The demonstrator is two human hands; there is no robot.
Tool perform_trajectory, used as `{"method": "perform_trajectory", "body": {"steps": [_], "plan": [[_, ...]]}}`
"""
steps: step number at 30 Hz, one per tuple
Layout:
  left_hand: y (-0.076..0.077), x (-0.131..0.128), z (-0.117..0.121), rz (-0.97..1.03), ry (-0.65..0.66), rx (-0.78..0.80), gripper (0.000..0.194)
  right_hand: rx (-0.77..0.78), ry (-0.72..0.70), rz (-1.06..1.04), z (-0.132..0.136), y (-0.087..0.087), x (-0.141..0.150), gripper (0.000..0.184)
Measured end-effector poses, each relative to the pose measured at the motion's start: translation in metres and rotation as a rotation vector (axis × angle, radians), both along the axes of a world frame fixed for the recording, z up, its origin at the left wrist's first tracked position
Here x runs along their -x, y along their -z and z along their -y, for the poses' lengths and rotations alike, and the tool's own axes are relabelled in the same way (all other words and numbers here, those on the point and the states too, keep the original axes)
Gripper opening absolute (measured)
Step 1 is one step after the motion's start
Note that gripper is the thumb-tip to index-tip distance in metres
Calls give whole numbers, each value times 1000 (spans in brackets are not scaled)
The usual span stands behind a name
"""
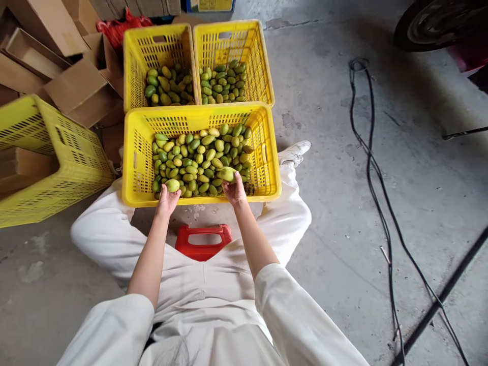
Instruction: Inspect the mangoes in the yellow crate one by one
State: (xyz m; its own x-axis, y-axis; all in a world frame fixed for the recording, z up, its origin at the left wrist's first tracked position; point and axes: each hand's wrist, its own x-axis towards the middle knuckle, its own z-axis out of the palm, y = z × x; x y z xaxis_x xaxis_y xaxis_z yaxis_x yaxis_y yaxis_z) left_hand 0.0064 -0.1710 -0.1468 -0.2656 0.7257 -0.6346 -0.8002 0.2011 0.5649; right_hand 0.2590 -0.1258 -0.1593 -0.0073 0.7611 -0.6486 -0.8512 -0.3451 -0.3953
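Observation:
Both of my hands are over the near edge of a yellow plastic crate point(202, 201) filled with small green and yellowish mangoes point(198, 157). My left hand point(168, 201) grips a pale green mango point(173, 185) near the crate's front left. Toward the front right, my right hand point(235, 191) is closed around a larger, longer green mango point(226, 174). The held fruits sit above the pile, apart from each other. Palms and some fingers are partly hidden by the fruit and the viewing angle.
Two more yellow crates, a left one point(131, 66) and a right one point(263, 66), hold mangoes behind. A tilted yellow crate point(76, 168) and cardboard boxes point(76, 86) crowd the left. A red stool point(204, 250) is beneath me. Black cable point(371, 152) lies rightward, near a wheel point(415, 28).

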Motion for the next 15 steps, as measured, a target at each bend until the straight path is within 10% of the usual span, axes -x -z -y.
{"method": "perform_trajectory", "body": {"steps": [6,15], "plan": [[-14,-2,-2,38,17,-2,52,46,59,-35,-1,-7,-5,46],[-30,-3,-3,51,17,-15,40,87,109,-87,-1,-1,-5,20]]}}
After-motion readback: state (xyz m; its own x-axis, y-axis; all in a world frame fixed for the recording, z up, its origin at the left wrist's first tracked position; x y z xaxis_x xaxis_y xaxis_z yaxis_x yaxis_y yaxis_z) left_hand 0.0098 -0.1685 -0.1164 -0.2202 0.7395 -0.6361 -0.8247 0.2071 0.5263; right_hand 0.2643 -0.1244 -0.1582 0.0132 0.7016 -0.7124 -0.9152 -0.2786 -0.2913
